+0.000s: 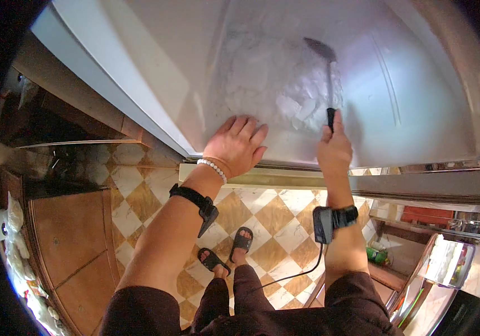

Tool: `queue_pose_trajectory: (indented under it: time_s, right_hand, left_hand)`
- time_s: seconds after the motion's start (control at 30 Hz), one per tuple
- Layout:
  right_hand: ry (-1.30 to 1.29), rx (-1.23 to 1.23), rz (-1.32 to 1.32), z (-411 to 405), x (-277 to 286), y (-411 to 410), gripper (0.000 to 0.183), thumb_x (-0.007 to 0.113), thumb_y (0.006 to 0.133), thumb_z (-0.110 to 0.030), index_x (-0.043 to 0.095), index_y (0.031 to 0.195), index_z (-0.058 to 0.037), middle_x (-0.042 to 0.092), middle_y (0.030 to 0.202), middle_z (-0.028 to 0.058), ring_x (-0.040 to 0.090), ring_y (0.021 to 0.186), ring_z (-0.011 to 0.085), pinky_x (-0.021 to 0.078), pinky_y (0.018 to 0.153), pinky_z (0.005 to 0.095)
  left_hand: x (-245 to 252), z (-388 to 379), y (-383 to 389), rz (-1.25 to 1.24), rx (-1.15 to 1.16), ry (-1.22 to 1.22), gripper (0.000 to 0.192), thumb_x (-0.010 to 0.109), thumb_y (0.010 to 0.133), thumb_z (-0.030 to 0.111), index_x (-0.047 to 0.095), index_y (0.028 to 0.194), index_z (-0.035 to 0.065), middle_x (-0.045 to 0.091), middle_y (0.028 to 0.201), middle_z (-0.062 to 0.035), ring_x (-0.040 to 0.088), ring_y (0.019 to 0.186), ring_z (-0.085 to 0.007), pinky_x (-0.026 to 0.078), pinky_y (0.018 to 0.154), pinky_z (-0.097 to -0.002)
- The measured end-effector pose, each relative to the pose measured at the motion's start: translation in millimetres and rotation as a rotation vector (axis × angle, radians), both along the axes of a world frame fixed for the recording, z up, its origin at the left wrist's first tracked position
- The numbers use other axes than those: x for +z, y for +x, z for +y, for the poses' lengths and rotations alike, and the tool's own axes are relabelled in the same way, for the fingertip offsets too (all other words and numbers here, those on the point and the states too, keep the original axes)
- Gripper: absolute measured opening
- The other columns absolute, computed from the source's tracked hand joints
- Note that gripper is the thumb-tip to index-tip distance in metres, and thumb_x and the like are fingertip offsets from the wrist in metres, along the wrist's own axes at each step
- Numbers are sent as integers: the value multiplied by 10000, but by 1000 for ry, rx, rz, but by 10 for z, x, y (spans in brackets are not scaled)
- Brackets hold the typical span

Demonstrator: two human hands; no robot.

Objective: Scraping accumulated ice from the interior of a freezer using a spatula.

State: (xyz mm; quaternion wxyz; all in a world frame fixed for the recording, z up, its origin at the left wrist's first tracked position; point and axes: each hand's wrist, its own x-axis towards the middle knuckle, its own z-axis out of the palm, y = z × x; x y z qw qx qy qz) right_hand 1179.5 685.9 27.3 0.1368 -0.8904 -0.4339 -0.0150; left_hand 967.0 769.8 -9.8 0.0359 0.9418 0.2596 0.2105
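My right hand is closed around the black handle of a long metal utensil, which looks like a ladle or a turner. Its dark, blurred head points away from me, over a pale, smooth-walled freezer interior. Beside the shaft, on the left, lie broken pieces of ice. A frosty layer of ice spreads farther left and back. My left hand rests near the front edge with its fingers spread and bent, and nothing shows in its grasp.
A pale ledge runs along the front, below my wrists. Wooden cabinets stand at the left, above a checkered tile floor. Shelves with a clear plastic box are at the right. A black cable hangs from the device on my right wrist.
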Motion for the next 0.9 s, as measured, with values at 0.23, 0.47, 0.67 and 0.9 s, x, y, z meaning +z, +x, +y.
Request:
queue_pose_trajectory:
  time_s: [0.23,0.47,0.67,0.9]
  right_hand:
    - [115,47,-146,-27,-85,99,504,513,921,-197,384,1394,-80,652,872,214,636,764,390,499,671,472]
    - [146,24,-40,-60,-37,167,467,533,909,-216,453,1355,-101,644,960,235,640,847,381,500,739,479]
    - [208,82,-61,-110,41,250,494,543,906,-213,424,1377,-122,624,999,231,630,865,392,494,743,488]
    - [85,89,-147,-132,-98,336,486,578,892,-221,462,1359,-158,572,963,180,602,836,373,498,722,470]
  left_hand:
    - [0,18,13,-3,3,12,421,601,819,313,560,1196,129,563,1180,-118,517,1132,-297,443,972,-409]
    - [-7,1,16,-32,1,23,414,607,815,304,555,1187,129,549,1203,-110,519,1131,-288,445,973,-407]
    - [-28,3,-1,-19,7,12,414,609,813,298,549,1186,131,549,1197,-103,518,1134,-285,447,970,-409]
    - [-21,-9,6,-14,2,2,411,607,816,300,554,1186,129,553,1191,-108,520,1131,-289,447,968,-411]
